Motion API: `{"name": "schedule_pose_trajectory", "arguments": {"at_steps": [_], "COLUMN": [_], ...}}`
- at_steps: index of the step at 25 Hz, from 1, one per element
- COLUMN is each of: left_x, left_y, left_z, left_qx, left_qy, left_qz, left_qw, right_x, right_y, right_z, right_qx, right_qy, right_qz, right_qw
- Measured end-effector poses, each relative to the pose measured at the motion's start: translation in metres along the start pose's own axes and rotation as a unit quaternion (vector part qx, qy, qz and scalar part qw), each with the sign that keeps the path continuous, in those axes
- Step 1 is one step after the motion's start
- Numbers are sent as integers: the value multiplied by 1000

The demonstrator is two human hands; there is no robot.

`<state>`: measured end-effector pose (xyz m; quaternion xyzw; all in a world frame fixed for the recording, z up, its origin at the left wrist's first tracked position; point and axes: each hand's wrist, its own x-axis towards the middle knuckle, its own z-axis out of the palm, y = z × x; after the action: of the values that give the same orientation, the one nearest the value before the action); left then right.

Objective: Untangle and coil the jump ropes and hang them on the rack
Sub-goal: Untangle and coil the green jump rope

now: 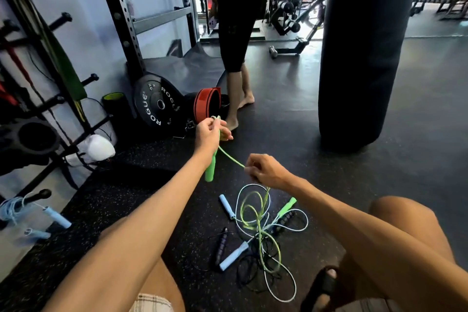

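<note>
While I am watching through the head camera, the left hand (211, 132) is gripping the green jump rope (231, 158), fingers curled round a small bunch of its cord. One green handle (210, 171) is hanging straight down just below that hand, beside the wrist. From this grip the cord is running taut to the right hand (266, 171), which is pinching it between thumb and fingertips. Below the right hand the green cord is dropping into a tangle lying on the black floor (379, 185), between the person's knees.

I am counting three ropes in that tangle: the green one, a pale blue rope (288, 286) and a black rope (247, 277). Five handles are lying there. A second green handle (287, 206) is sitting under the right wrist with the right purple handle (287, 218) just beside it. The upper blue handle (227, 206), the left purple handle (222, 243) and the lower blue handle (234, 256) are lying below the gap between the two hands.

Well out to the left of the left hand, a fourth rope, the hung blue rope (11, 209), is hanging coiled on one peg of the rack (38, 195), its two blue handles dangling. Beyond the left hand I am seeing one weight plate (155, 105) standing on edge, one red belt (206, 104) and one barefoot person (238, 33) standing. Beyond the right hand, one punching bag (364, 45) is hanging.
</note>
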<state>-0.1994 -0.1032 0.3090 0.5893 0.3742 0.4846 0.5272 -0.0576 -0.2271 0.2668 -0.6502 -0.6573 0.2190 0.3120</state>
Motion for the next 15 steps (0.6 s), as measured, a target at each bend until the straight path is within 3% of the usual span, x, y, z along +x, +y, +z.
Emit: {"name": "schedule_pose_trajectory", "arguments": {"at_steps": [4,7,12,15], "left_x": [-7,-13,-17,-14], "left_y": [-9,-6,-1,3], "left_z": [17,36,42,28], "left_qx": [152,183,111,41], "left_qy": [-107,-192,-293,-314], "left_qz": [16,-14,-97,-156], "left_qw": [982,964,945,936], "right_x": [-2,0,17,38], "right_y": [-2,5,18,13], "right_z": [-22,-37,-42,-40], "right_qx": [-22,-19,-20,-32], "right_qy": [100,151,161,165], "right_qz": [-70,-97,-78,-57], "right_qw": [992,984,984,984]}}
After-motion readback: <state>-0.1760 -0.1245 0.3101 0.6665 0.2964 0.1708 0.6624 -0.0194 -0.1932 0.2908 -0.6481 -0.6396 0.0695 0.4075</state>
